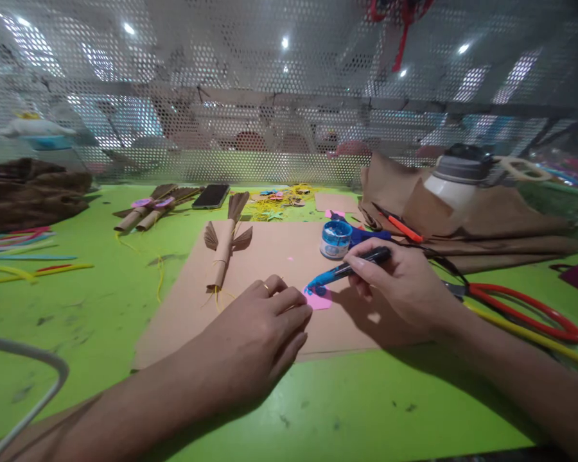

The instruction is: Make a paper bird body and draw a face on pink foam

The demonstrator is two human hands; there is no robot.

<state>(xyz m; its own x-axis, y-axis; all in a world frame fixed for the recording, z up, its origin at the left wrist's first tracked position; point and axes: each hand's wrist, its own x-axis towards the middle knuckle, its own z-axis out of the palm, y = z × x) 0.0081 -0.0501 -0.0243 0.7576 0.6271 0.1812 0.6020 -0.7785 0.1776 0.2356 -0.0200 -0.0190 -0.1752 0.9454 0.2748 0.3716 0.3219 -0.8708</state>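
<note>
A small pink paper piece (324,301) lies on brown paper (270,333), with blue paint on it. My right hand (395,279) pinches a dark brush (351,266), its blue-coated tip touching the pink paper. My left hand (270,321) rests on the brown paper, fingers bent together, fingertips at the pink paper's left edge; whether they pinch it is hidden. Just beyond my right fingers stands an open jar of blue paint (336,240). A rolled brown paper figure (225,250) with pleated wings and yellow string lies to the left.
Two more paper figures (147,212), a phone (210,196) and tangled yellow string (282,204) lie farther back. Red-handled scissors (525,311), an orange cutter (399,224), folded brown paper (505,237) and a white bottle (455,176) are at right. A perforated screen (270,128) stands behind.
</note>
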